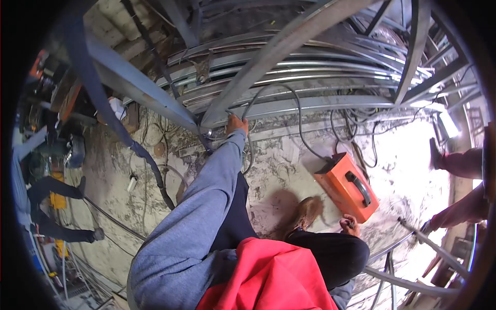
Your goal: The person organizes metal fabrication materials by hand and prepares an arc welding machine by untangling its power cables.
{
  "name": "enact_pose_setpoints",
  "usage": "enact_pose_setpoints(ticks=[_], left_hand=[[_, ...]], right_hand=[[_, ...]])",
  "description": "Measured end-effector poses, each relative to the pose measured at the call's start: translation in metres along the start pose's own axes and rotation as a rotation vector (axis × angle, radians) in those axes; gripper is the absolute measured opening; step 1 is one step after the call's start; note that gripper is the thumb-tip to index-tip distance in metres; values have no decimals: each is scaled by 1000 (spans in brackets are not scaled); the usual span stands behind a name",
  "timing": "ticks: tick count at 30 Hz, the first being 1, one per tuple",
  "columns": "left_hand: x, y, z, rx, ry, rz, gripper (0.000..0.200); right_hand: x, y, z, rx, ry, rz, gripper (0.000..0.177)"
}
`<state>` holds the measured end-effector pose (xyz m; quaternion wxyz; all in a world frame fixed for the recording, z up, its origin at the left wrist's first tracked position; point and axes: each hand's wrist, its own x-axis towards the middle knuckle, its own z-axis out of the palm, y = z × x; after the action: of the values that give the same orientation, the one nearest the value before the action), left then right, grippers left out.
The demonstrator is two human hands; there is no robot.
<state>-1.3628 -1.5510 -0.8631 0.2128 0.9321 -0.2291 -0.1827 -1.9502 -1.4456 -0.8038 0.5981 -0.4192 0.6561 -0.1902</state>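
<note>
At the far edge of a pale, dust-smeared concrete floor (279, 160), we see a bare left hand (237, 125) at the foot of a grey steel frame (281, 46), though we cannot tell whether its fingers are closed; the right hand curls (349, 227) around a small dark object (352, 225) at the near corner of an orange box (337, 185) standing on that floor. We judge that a shifting frame could pinch the left hand, while a pull on the looping grey cable (300, 119) could jerk the box.
</note>
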Motion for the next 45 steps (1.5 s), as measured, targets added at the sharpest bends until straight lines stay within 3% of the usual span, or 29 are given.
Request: enact_pose_setpoints(ticks=[4,5,7,8,12,13,15,16,18,19,21,24,25,27,29,31,36,38,39,41,45], left_hand=[[-40,4,-25,-1,113,140,40],[-37,-4,-12,-180,208,288,38],[-38,1,-1,-626,-32,377,38],[-56,23,-6,-840,-100,436,27],[-167,150,-105,-1053,-561,512,28],[-187,175,-78,-1211,-366,911,33],[-243,204,-117,-991,-580,1033,35],[-264,208,-130,-910,-513,1151,32],[-287,218,-129,-827,-671,1140,31],[-293,220,-119,-791,-667,1141,28],[-293,211,-110,-809,-672,1112,25],[-277,188,-121,-588,-794,1007,36],[-273,180,-124,-672,-860,979,36],[-263,162,-137,-482,-832,1038,34],[-255,148,-153,-67,-895,1161,30],[-263,134,-155,77,-959,1259,30],[-272,137,-133,-14,-941,1292,22],[-282,151,-115,-81,-993,1213,22],[-289,159,-100,-74,-1005,1222,22],[-306,180,-60,-31,-849,1503,34],[-356,218,39,-23,-643,1649,42]], right_hand=[[-3,-2,-4,-91,-28,-3,42],[-3,-2,-7,-104,-35,-3,42],[3,0,-4,-219,-34,13,43],[4,3,1,-234,-49,11,43],[21,13,-3,-208,-80,-18,46],[19,12,-4,-220,-90,-29,47],[23,22,-8,-173,-105,-65,46],[28,30,-9,-223,-83,-160,44],[34,48,-22,-322,12,-324,36],[19,34,-14,-172,16,-316,28],[-2,12,1,-52,185,-224,27],[-5,11,3,83,331,-370,31],[-12,0,3,22,409,-349,31],[-12,4,-4,49,547,-310,33],[-19,-16,-1,100,638,-329,32],[-26,-39,2,-39,720,-337,29],[-3,-50,7,-79,694,-340,34],[10,-54,4,-92,748,-494,36],[1,-73,0,-95,709,-372,35],[2,-89,-9,40,703,-426,35],[-16,-100,-20,225,804,-518,29]])
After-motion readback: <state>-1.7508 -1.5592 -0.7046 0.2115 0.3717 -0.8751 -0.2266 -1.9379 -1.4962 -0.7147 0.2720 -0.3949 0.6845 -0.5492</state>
